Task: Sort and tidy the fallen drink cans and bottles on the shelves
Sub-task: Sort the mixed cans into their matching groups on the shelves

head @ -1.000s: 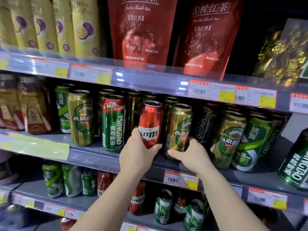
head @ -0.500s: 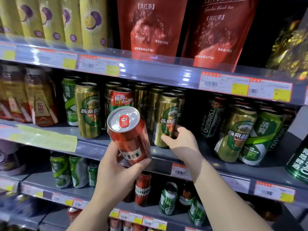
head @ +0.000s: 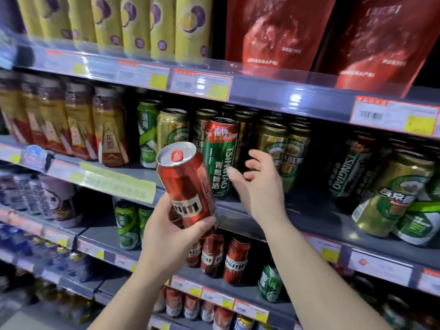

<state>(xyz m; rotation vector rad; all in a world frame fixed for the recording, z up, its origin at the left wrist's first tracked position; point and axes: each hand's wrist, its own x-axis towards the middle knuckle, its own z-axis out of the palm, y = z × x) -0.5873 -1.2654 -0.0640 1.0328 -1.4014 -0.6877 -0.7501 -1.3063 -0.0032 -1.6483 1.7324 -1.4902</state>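
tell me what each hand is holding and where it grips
The left hand grips the red can round its lower body. The right hand holds nothing.

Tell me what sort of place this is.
Most likely a supermarket or shop drinks aisle: tiered shelves with price tags along their edges, rows of beer cans, and red tea pouches above. The left hand holds a red can.

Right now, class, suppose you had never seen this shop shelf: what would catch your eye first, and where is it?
First, the red can tilted in the middle of the view, held low in the grip of the left hand in front of the beer shelf. Next, the right hand, open and holding nothing, beside the green Tsingtao can standing on that shelf. At far right, a gold and green can leans over.
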